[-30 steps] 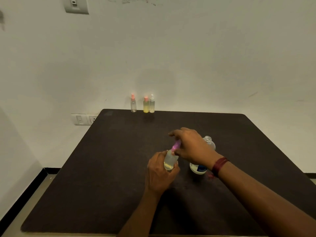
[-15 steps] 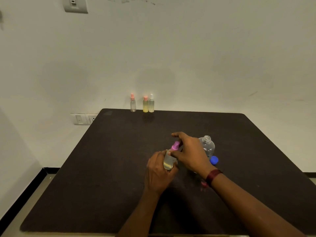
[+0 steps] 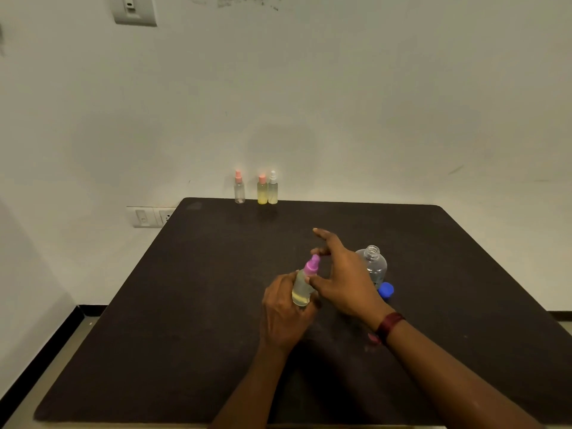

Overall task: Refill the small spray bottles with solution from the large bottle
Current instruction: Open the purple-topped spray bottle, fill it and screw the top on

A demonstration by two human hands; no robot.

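— Since the frame half a second ago, the right hand (image 3: 343, 280) has come off the pink cap (image 3: 311, 267). Its fingers pinched the cap then. Now they are spread wide just to the right of it, forefinger stretched toward the far edge.
— And the thumb?
— It lies just beside the small spray bottle (image 3: 301, 291), below the cap; contact cannot be told. The left hand (image 3: 286, 314) has not shifted and grips that bottle from the near side, yellowish liquid inside.
— The large bottle?
— The large bottle (image 3: 373, 266) stands uncapped on the dark table (image 3: 185, 320) behind the right hand, showing more than before. Its blue cap (image 3: 386, 289) lies just beside its base.
— Farther out?
— At the far edge, unchanged, stand a clear spray bottle (image 3: 239, 191) and, a little apart, a yellow spray bottle (image 3: 262, 193) close against a white-capped spray bottle (image 3: 272, 191).
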